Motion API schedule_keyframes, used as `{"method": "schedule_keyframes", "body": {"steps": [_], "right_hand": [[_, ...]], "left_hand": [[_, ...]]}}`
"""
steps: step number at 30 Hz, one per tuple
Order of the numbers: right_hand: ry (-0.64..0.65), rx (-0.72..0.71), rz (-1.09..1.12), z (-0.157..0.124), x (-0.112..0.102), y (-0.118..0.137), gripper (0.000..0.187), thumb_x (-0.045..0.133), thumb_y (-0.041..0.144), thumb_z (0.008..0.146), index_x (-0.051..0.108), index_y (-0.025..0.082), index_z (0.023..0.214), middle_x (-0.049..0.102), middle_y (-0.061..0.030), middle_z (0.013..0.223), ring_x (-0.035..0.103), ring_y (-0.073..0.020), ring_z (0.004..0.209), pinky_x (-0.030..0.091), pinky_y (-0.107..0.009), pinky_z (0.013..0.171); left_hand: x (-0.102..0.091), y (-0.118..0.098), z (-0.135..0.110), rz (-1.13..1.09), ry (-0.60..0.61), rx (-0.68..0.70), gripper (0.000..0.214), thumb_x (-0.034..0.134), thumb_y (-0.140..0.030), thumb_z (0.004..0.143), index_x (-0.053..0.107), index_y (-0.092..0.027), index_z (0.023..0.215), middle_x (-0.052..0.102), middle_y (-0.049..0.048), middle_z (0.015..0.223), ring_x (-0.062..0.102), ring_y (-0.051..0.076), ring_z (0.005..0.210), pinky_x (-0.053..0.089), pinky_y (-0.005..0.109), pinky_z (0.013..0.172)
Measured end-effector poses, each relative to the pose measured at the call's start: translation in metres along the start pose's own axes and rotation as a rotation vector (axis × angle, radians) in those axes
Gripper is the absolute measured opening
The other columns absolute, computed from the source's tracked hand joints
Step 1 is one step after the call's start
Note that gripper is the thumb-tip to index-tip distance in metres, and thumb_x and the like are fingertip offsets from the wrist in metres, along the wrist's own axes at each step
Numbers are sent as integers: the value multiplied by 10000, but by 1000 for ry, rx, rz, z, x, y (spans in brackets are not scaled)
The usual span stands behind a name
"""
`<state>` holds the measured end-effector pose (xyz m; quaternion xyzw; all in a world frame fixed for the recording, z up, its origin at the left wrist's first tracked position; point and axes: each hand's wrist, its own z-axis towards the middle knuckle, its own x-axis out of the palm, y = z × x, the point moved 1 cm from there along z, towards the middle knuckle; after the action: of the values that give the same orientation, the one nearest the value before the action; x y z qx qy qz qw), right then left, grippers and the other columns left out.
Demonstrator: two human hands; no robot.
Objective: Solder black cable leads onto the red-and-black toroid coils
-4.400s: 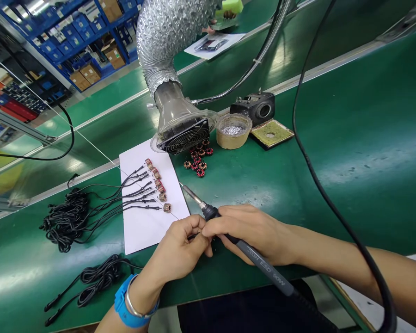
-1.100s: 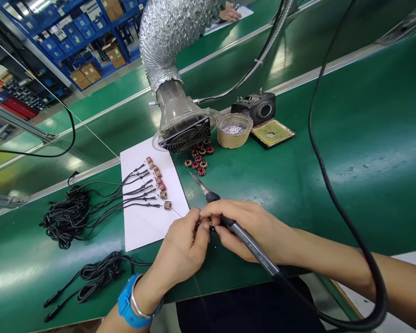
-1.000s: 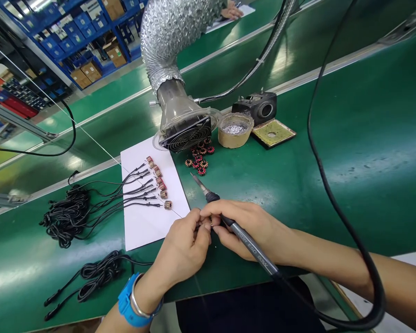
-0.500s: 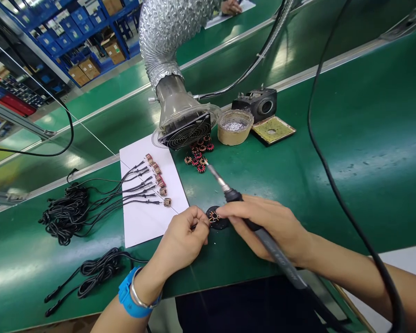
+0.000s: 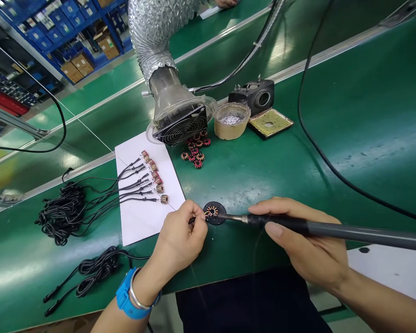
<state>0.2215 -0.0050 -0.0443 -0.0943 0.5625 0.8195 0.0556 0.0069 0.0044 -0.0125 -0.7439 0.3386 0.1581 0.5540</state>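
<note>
My right hand (image 5: 308,240) is wrapped round a soldering iron (image 5: 284,223), whose tip points left and reaches the edge of a small wound ring coil (image 5: 212,211). The coil lies on a round black pad (image 5: 219,219) on the green bench. My left hand (image 5: 185,231) is pinched shut beside the pad, on the end of a black cable (image 5: 192,220) with thin wires at the coil. The fingers hide most of that cable end. Whether the tip touches the wire or the coil itself, I cannot tell.
White paper (image 5: 138,231) carries cable ends and several finished-looking coils (image 5: 152,165). Bundled black cables (image 5: 60,212) lie left. Loose ring coils (image 5: 196,155) sit below a fume extractor (image 5: 183,125). Behind are a solder pot (image 5: 232,121), iron stand (image 5: 254,97) and yellow sponge (image 5: 272,122).
My right hand has moved right and swung the iron round, bringing its tip from near the loose coils down to the coil on the pad. My left hand stays almost in place.
</note>
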Motion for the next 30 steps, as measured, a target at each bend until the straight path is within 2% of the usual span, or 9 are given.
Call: {"method": "schedule_keyframes", "body": {"steps": [4, 9, 13, 16, 22, 25, 30], "right_hand": [[-29, 29, 55, 0, 4, -4, 164, 573, 203, 888, 687, 262, 989, 702, -10, 856, 652, -169, 725, 532, -263, 610], [-18, 74, 84, 0, 6, -4, 169, 570, 185, 878, 688, 252, 979, 691, 5, 789, 621, -140, 631, 502, -238, 548], [-23, 57, 75, 1, 7, -3, 162, 577, 177, 872, 690, 247, 965, 698, -8, 819, 639, -154, 690, 517, -247, 593], [-10, 45, 74, 1, 8, -3, 167, 576, 168, 869, 684, 248, 968, 692, -10, 811, 636, -157, 688, 498, -240, 555], [33, -23, 42, 0, 6, 3, 178, 562, 164, 859, 661, 235, 989, 659, -19, 802, 610, -158, 676, 475, -267, 566], [72, -66, 10, 1, 7, 10, 197, 552, 152, 852, 641, 216, 1015, 635, -26, 767, 571, -146, 611, 441, -276, 527], [55, -165, -4, 3, 11, 21, 249, 528, 99, 819, 633, 193, 1024, 552, 5, 637, 484, -117, 514, 390, -258, 454]], "left_hand": [[0, -3, -2, 101, -35, 55, 103, 437, -233, 887, 476, -216, 794, 393, -83, 496, 369, 102, 422, 242, 233, 473], [1, -2, -3, 155, -55, 95, 99, 433, -222, 892, 484, -216, 807, 399, -73, 513, 362, 111, 439, 240, 245, 502], [2, -1, -4, 183, -64, 97, 99, 436, -223, 895, 487, -218, 810, 398, -69, 510, 351, 117, 433, 230, 252, 505], [3, -1, -4, 217, -64, 102, 95, 430, -231, 905, 485, -217, 829, 389, -72, 500, 358, 121, 428, 231, 254, 507], [4, -1, -4, 263, -69, 126, 102, 419, -231, 916, 480, -211, 836, 404, -72, 498, 379, 124, 424, 241, 254, 511], [5, -1, -4, 279, -89, 139, 102, 419, -222, 911, 485, -208, 834, 407, -73, 494, 383, 126, 423, 242, 253, 510], [5, -2, -4, 295, -94, 147, 99, 423, -217, 903, 493, -204, 834, 416, -71, 496, 391, 128, 421, 246, 253, 506]]}}
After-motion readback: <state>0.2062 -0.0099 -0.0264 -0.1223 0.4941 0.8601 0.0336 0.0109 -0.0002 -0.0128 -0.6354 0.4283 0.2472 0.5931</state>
